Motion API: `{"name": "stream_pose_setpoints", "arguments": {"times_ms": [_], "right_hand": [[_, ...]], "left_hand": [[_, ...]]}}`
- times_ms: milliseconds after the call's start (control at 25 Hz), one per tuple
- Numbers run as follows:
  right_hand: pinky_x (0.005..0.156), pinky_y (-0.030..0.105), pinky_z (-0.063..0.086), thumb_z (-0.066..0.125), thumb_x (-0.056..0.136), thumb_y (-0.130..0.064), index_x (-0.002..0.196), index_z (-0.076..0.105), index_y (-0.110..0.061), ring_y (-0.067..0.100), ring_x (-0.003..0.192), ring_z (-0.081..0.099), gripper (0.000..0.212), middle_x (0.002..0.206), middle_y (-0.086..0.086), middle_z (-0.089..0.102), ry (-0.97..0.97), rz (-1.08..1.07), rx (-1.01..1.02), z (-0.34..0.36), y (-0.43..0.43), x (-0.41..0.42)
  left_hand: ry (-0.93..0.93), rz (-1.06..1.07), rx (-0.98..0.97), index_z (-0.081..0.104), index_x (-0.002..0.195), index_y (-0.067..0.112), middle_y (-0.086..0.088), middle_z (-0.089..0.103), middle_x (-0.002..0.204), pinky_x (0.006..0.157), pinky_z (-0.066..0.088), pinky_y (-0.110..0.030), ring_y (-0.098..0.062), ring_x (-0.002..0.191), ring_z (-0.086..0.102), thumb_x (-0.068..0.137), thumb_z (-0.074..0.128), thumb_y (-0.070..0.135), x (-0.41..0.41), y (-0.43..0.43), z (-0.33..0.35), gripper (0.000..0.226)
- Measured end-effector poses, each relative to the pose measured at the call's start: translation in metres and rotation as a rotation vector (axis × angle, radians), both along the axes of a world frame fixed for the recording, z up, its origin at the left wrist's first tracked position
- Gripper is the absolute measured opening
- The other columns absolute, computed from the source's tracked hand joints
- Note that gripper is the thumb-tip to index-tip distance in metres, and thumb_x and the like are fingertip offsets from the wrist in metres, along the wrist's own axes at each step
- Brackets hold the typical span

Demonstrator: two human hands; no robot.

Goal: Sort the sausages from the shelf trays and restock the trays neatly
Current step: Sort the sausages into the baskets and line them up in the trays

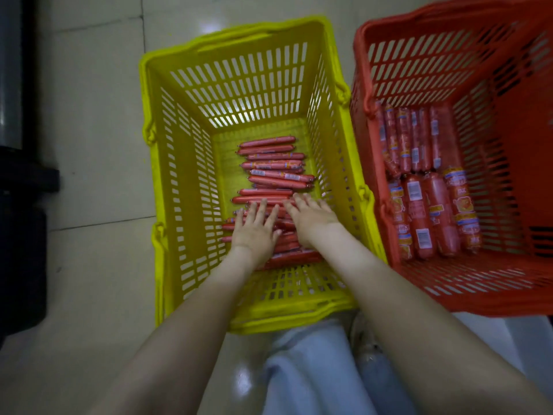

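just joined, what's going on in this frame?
A person is bent over two baskets on a tiled floor. The left hand and the right hand lie flat, fingers spread, on a pile of thin sausages in the yellow basket; neither grips one. The red basket, on the person's right, holds thicker sausages laid in rows. No shelf trays are in view.

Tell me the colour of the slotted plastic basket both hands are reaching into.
Bright yellow: the slotted plastic basket shows clearest in the head view.
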State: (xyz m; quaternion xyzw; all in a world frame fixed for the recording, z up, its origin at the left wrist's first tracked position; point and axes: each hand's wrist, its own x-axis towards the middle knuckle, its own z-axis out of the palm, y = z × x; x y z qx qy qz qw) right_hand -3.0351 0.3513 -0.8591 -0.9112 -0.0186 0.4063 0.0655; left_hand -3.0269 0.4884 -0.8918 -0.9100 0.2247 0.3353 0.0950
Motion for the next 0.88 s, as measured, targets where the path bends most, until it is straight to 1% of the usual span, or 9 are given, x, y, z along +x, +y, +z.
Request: {"name": "stream_pose_setpoints", "arguments": {"times_ms": [80,120,200,360,560,640,720,760,880], "right_hand": [[0.115,0.038,0.020,0.044,0.096,-0.018,0.149,0.020,-0.010,0.026,0.144,0.018,0.059,0.155,0.011,0.021,-0.226,-0.094,0.055,0.054,-0.010,-0.003],[0.111,0.038,0.025,0.044,0.094,-0.016,0.146,0.028,-0.009,0.027,0.139,0.027,0.054,0.150,0.011,0.031,-0.318,-0.135,0.072,0.081,-0.016,-0.008],[0.107,0.039,0.031,0.044,0.093,-0.013,0.143,0.033,-0.009,0.029,0.133,0.034,0.051,0.143,0.011,0.038,-0.439,-0.238,0.094,0.133,-0.029,-0.026],[0.107,0.040,0.032,0.046,0.093,-0.017,0.145,0.031,-0.009,0.030,0.131,0.036,0.055,0.141,0.012,0.041,-0.654,-0.406,0.024,0.246,-0.052,-0.096],[0.108,0.036,0.029,0.052,0.092,-0.020,0.142,0.036,-0.006,0.028,0.130,0.037,0.054,0.139,0.012,0.044,-0.936,-0.520,-0.129,0.366,-0.063,-0.204],[0.105,0.034,0.029,0.053,0.092,-0.019,0.140,0.038,-0.006,0.028,0.128,0.039,0.052,0.136,0.013,0.046,-1.015,-0.563,-0.174,0.397,-0.064,-0.246],[0.104,0.034,0.030,0.052,0.093,-0.017,0.141,0.038,-0.007,0.027,0.130,0.037,0.051,0.137,0.011,0.045,-1.057,-0.615,-0.192,0.418,-0.067,-0.286],[0.105,0.035,0.030,0.051,0.093,-0.016,0.141,0.038,-0.007,0.026,0.131,0.037,0.051,0.139,0.010,0.044,-1.071,-0.640,-0.197,0.425,-0.070,-0.307],[0.106,0.039,0.034,0.052,0.090,-0.013,0.140,0.041,-0.007,0.028,0.130,0.039,0.051,0.138,0.011,0.046,-1.091,-0.760,-0.210,0.429,-0.087,-0.378]], "left_hand": [[-0.067,0.038,-0.136,0.001,0.154,0.021,-0.012,-0.003,0.161,0.118,0.002,-0.044,-0.027,0.148,0.001,0.101,0.034,0.037,0.001,-0.005,0.045,0.064],[-0.106,0.075,-0.197,0.005,0.154,0.019,-0.014,0.002,0.160,0.118,0.005,-0.044,-0.028,0.147,0.006,0.099,0.038,0.035,-0.001,-0.008,0.070,0.065],[-0.177,0.131,-0.314,0.010,0.153,0.018,-0.016,0.011,0.159,0.117,0.009,-0.044,-0.030,0.146,0.012,0.098,0.042,0.035,-0.010,-0.016,0.121,0.066],[-0.307,0.090,-0.560,0.016,0.152,0.017,-0.015,0.017,0.158,0.116,0.011,-0.042,-0.027,0.145,0.017,0.098,0.041,0.038,-0.048,-0.041,0.242,0.064],[-0.446,-0.094,-0.892,0.026,0.150,0.015,-0.016,0.024,0.156,0.117,0.014,-0.042,-0.029,0.143,0.023,0.097,0.044,0.036,-0.127,-0.075,0.376,0.060],[-0.458,-0.165,-0.996,0.035,0.146,0.012,-0.019,0.033,0.151,0.114,0.021,-0.045,-0.033,0.138,0.033,0.095,0.046,0.033,-0.167,-0.087,0.410,0.057],[-0.449,-0.244,-1.123,0.049,0.136,0.006,-0.022,0.048,0.139,0.105,0.035,-0.046,-0.037,0.126,0.047,0.090,0.047,0.031,-0.205,-0.099,0.429,0.051],[-0.426,-0.288,-1.165,0.052,0.132,0.006,-0.020,0.052,0.133,0.100,0.039,-0.045,-0.037,0.121,0.051,0.090,0.048,0.029,-0.224,-0.105,0.435,0.049],[-0.326,-0.452,-1.189,0.051,0.132,0.010,-0.013,0.055,0.129,0.092,0.043,-0.041,-0.034,0.117,0.052,0.093,0.051,0.025,-0.280,-0.132,0.439,0.042]]}}
